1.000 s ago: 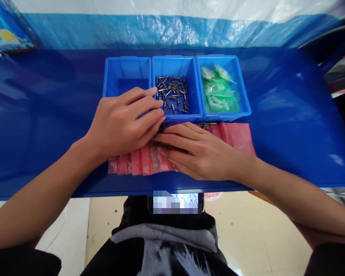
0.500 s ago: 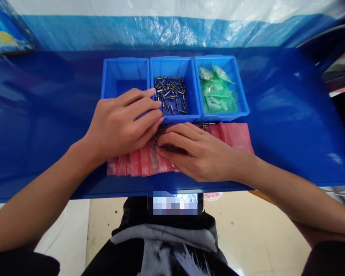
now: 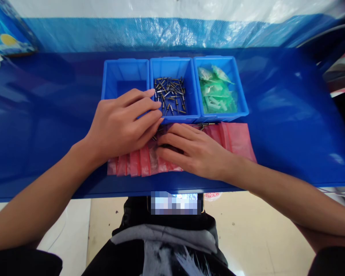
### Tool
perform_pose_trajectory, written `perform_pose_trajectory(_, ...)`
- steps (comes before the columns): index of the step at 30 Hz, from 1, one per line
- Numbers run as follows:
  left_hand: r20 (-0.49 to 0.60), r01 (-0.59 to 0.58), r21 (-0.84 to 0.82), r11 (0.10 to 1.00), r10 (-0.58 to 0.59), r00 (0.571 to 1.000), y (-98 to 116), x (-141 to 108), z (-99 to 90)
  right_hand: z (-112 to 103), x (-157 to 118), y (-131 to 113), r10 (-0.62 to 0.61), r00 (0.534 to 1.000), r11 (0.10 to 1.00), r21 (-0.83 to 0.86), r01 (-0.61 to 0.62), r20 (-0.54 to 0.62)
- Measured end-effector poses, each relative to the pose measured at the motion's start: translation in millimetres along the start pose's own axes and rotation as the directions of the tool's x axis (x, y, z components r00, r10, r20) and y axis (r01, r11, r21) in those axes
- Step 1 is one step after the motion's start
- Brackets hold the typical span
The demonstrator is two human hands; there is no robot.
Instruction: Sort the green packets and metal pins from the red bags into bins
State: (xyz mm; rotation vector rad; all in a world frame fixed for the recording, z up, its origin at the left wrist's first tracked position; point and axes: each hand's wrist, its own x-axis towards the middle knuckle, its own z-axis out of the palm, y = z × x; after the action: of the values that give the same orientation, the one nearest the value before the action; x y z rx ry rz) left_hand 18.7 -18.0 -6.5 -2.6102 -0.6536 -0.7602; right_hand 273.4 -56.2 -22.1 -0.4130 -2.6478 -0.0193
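Observation:
A row of overlapping pink plastic bags lies on the blue table in front of three blue bins. The middle bin holds several dark metal rivets. My left hand rests over the left part of the bags, its fingertips at the front edge of the middle bin; what lies under its fingers is hidden. Over the middle of the bags is my right hand, fingers curled down and closed on something I cannot make out. A few rivets lie along the bags' top edge.
The right bin contains green and clear plastic bags. At the left, the third bin shows a bare floor. A phone lies on my lap below the table edge. A blue and white sheet hangs behind.
The fingers of my right hand have shifted slightly, and the small metal tip seen at its fingertips is no longer visible. My left hand has hardly moved.

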Motion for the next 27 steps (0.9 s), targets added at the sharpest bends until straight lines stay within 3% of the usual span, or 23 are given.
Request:
perform_pose_trajectory(3, -0.012, -0.01, 0.025, 1.0, 0.011, 1.0, 0.0, 0.9, 0.0, 0.8, -0.5, 1.9, -0.021, 0.996, 1.0, -0.021, 0.019, -0.084)
perform_pose_trajectory(7, -0.019, -0.031, 0.006, 1.0, 0.031, 0.999, -0.4, 1.0, 1.2, -1.9, -2.4, 5.2, -0.009, 0.99, 0.996, 0.089, 0.021, -0.142)
perform_pose_trajectory(9, -0.013, -0.008, -0.013, 1.0, 0.008, 1.0, -0.3, 0.0, 1.6, -6.8, -1.1, 4.1, 0.062, 0.975, 0.986, 0.166, -0.026, -0.212)
perform_pose_trajectory(13, 0.02, 0.039, -0.035, 0.999, -0.039, 0.999, 0.5, -2.0, 0.6, -20.6, 3.4, -0.1, 0.302, 0.891, 0.926, 0.328, -0.188, -0.34)
perform_pose_trajectory(15, 0.03, 0.035, -0.021, 0.999, -0.034, 0.999, 1.1, -2.1, -0.7, -24.5, 4.2, 0.6, 0.428, 0.85, 0.835, 0.494, -0.243, -0.306)
perform_pose_trajectory(17, 0.051, 0.04, -0.002, 0.999, -0.04, 0.998, 2.0, -1.5, -2.2, -24.2, 3.8, 3.3, 0.582, 0.785, 0.64, 0.714, -0.284, -0.21)
perform_pose_trajectory(19, 0.093, 0.061, 0.02, 0.998, -0.062, 0.994, 3.1, -0.4, -3.3, -21.3, 3.2, 6.4, 0.717, 0.684, 0.418, 0.869, -0.265, -0.136)
perform_pose_trajectory(21, 0.103, 0.076, 0.03, 0.997, -0.078, 0.992, 4.0, 0.9, -3.7, -19.7, 2.7, 7.8, 0.766, 0.629, 0.321, 0.926, -0.197, -0.132)
perform_pose_trajectory(23, 0.062, 0.045, 0.017, 0.999, -0.046, 0.997, 4.2, 2.2, -3.4, -21.6, 2.0, 7.1, 0.76, 0.62, 0.403, 0.89, -0.213, -0.196)
perform_pose_trajectory(24, 0.034, 0.026, 0.007, 1.0, -0.026, 0.999, 3.9, 2.8, -3.0, -23.5, 1.4, 6.2, 0.712, 0.661, 0.506, 0.826, -0.249, -0.237)
perform_pose_trajectory(25, 0.01, 0.003, -0.002, 1.0, -0.003, 1.0, 3.4, 3.3, -2.7, -25.3, 0.6, 5.3, 0.63, 0.727, 0.637, 0.717, -0.283, -0.272)
perform_pose_trajectory(27, -0.016, -0.032, -0.012, 0.999, 0.031, 0.999, 2.2, 4.1, -2.3, -26.6, -1.5, 4.3, 0.357, 0.891, 0.888, 0.398, -0.231, -0.279)
